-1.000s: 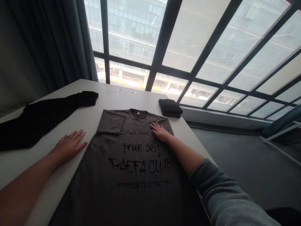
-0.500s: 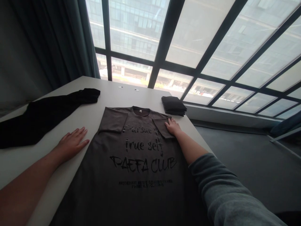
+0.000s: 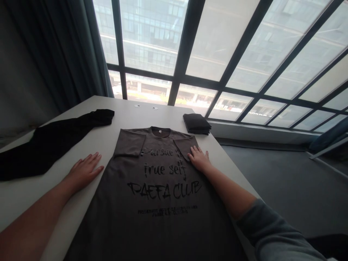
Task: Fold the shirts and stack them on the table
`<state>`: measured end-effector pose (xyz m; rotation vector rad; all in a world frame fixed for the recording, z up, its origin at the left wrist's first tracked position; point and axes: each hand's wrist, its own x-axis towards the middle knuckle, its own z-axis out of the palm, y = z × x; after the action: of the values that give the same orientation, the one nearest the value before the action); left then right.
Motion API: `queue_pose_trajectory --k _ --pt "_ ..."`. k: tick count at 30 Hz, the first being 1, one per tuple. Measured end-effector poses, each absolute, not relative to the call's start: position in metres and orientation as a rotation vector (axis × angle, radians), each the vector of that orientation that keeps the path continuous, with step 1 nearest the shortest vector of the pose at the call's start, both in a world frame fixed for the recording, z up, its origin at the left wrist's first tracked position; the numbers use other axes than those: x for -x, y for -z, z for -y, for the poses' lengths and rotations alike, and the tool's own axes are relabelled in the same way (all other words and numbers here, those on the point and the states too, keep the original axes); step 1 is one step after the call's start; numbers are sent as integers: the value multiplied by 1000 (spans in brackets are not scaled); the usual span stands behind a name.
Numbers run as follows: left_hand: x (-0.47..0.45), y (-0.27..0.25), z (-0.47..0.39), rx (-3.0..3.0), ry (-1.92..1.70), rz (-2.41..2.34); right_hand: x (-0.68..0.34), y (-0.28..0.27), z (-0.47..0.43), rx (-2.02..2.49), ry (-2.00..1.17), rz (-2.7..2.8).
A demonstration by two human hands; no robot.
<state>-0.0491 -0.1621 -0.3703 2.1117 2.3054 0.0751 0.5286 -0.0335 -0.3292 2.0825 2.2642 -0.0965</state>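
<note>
A dark grey T-shirt (image 3: 160,232) with black lettering lies spread front side up on the white table, its collar pointing away from me. Both sleeves are folded inward over its chest. My right hand (image 3: 199,158) rests with fingers spread on the folded right-hand sleeve (image 3: 182,144) and the shirt's edge. Flat on the tabletop, just left of the shirt, is my left hand (image 3: 85,170), fingers stretched out and holding nothing. The left-hand sleeve (image 3: 129,143) lies untouched.
A black garment (image 3: 57,139) lies along the left part of the white table (image 3: 130,117). Beyond the shirt's right shoulder sits a stack of black notebooks (image 3: 197,124). Large windows (image 3: 152,32) and a dark curtain (image 3: 62,47) stand behind the table.
My right hand has shifted slightly down along the shirt's right edge, its thumb and fingers now wider apart. My left hand stays on the table. The camera view has tilted up slightly.
</note>
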Motion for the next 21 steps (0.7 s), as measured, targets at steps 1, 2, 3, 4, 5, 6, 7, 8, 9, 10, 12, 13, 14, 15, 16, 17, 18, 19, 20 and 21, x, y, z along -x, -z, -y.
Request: queue_pose_trajectory --k 1,2,3,4,5,6,7,8,9,10,12,13,14,15,16,17,18,19,20,21 --pt "50 370 162 -2114 -75 -2303 -530 330 56 -2064 86 -2285" --pt "50 371 161 -2115 -73 -2299 -531 331 78 -2048 76 -2303" --pt "51 371 161 -2117 -69 -2295 -533 331 100 -2023 78 -2325" --pt "52 371 159 -2115 -64 -2294 -534 331 122 -1998 97 -2343" --pt "53 371 158 -2112 -59 -2293 -536 329 142 -1967 131 -2358" --pt "54 371 157 -2110 -54 -2292 -537 326 161 -1926 168 -2380" --pt "53 371 156 -2111 -52 -2290 -538 323 179 -1886 206 -2400" --pt "52 370 155 -2112 -55 -2291 -538 320 196 -1850 241 -2419" --pt "51 369 155 -2116 -61 -2296 -539 317 211 -1819 273 -2438" --pt "48 367 157 -2120 -67 -2303 -539 314 226 -1799 302 -2455" --pt "40 364 164 -2133 -77 -2320 -540 312 253 -1776 357 -2486" --pt "36 363 169 -2146 -82 -2321 -540 312 266 -1766 382 -2506" --pt "31 361 177 -2163 -89 -2313 -541 312 277 -1753 404 -2529" --pt "27 360 185 -2184 -101 -2294 -542 313 287 -1739 423 -2554" --pt "22 359 194 -2204 -119 -2267 -543 314 296 -1725 438 -2578" --pt "17 357 203 -2217 -138 -2237 -544 315 303 -1712 450 -2600" --pt "13 357 212 -2221 -157 -2208 -545 315 309 -1701 459 -2618" --pt "8 356 221 -2217 -172 -2184 -545 315 314 -1696 464 -2631" --pt "4 356 230 -2211 -180 -2166 -546 314 317 -1695 468 -2639" --pt "-1 356 239 -2206 -181 -2157 -546 313 318 -1697 470 -2644"
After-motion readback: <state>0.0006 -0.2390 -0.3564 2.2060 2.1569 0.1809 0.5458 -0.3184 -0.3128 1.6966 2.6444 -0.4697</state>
